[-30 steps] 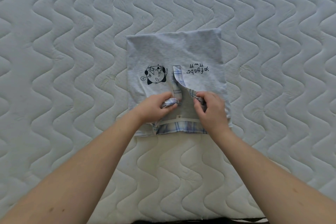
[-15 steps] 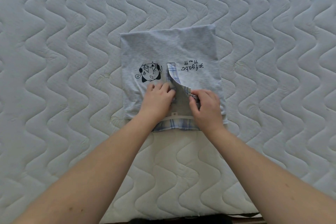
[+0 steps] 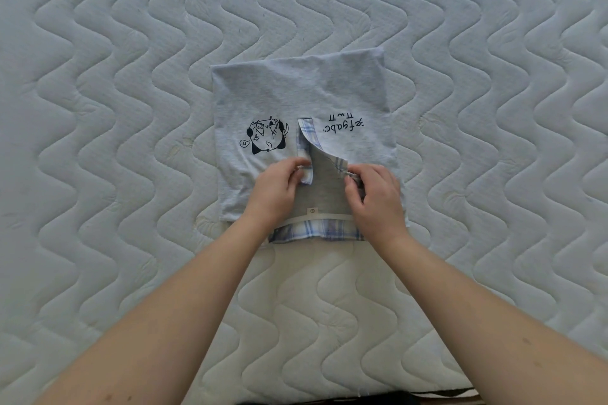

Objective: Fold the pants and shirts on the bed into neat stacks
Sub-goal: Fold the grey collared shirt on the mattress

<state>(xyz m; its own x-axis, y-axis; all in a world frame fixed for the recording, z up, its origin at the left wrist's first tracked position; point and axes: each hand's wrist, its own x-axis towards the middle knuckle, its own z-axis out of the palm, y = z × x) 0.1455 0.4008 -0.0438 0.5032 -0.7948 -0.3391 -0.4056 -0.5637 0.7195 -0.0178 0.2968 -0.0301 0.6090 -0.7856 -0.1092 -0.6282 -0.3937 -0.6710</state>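
Note:
A folded light grey shirt (image 3: 296, 99) lies flat in the middle of the bed, front up, with a black cartoon print and upside-down lettering. Its neck opening is lined with blue-and-white plaid, and a plaid collar (image 3: 316, 232) shows at the near edge. My left hand (image 3: 278, 189) pinches the left plaid flap of the opening. My right hand (image 3: 375, 197) pinches the right flap, which is peeled back diagonally. The grey inner back with a small label shows between my hands.
The shirt rests on a white quilted mattress (image 3: 115, 141) with a wavy stitched pattern, which fills the view. The mattress's near edge (image 3: 329, 396) runs along the bottom, with a dark strip below it.
My left hand went from pressing flat on the left flap to pinching its edge. The right hand keeps hold of the right flap. The opening is spread a little wider.

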